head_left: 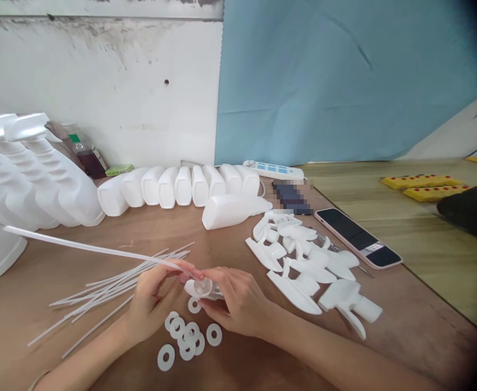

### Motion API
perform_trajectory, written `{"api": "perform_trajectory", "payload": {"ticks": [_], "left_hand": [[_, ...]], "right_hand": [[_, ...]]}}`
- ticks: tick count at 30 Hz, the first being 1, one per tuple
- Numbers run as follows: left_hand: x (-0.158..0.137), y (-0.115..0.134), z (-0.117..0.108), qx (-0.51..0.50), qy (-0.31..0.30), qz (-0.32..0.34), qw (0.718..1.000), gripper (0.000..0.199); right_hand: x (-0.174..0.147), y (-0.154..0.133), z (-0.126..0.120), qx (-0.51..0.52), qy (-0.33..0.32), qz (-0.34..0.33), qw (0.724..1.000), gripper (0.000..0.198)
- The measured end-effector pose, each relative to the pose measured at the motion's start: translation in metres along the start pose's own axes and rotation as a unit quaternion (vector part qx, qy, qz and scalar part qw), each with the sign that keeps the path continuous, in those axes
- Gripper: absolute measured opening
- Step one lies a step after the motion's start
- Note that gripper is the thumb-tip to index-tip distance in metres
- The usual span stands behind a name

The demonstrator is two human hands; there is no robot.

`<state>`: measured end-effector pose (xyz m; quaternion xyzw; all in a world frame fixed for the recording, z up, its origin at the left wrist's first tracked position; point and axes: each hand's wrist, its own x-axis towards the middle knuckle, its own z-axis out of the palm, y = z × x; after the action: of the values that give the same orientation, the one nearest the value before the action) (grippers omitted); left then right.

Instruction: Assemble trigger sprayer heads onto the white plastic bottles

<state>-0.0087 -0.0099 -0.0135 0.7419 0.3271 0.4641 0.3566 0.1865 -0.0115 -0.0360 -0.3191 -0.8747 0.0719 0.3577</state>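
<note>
- We have a single white bottle [232,212] lying on its side on the brown counter [242,366], its neck pointing right; we place everything from it.
- In front of it and to its left, our left hand [152,296] is nearly closed, thumb and fingers pinching a long white tube [100,248] near one end. The rest of the tube reaches away to the left.
- Directly in front of it, our right hand [240,298] curls its fingers and thumb around a white spray head [202,288]. The tube's near end meets this piece, but we cannot tell whether it sits inside.
- Nearer us than the bottle, below our hands, flat white rings [187,356] lie loosely, some overlapping.
- To its front left we see a spread of thin straws [138,268].
- To its front right lies a pile of loose spray heads [301,266], with a phone [356,236] beyond them.
- Just behind it, more bottles [183,186] lie in a row, bases toward us.
</note>
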Motion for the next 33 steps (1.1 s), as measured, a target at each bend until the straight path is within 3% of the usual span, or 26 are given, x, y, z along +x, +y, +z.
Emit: {"api": "perform_trajectory", "payload": {"ticks": [11, 15, 19, 33], "left_hand": [[0.005, 0.000, 0.009, 0.066, 0.007, 0.009, 0.998, 0.014], [0.010, 0.006, 0.011, 0.124, 0.021, 0.044, 0.991, 0.013], [0.014, 0.014, 0.014, 0.129, 0.015, 0.027, 0.991, 0.009], [0.022, 0.019, 0.012, 0.173, -0.064, 0.021, 0.983, 0.012]], "right_hand": [[0.001, 0.000, 0.000, -0.003, 0.019, -0.011, 1.000, 0.026], [0.001, 0.001, 0.001, 0.007, 0.027, -0.014, 0.999, 0.023], [0.001, 0.001, 0.001, 0.025, 0.020, -0.009, 0.999, 0.021], [0.001, 0.001, -0.001, 0.044, 0.001, 0.003, 0.999, 0.010]]}}
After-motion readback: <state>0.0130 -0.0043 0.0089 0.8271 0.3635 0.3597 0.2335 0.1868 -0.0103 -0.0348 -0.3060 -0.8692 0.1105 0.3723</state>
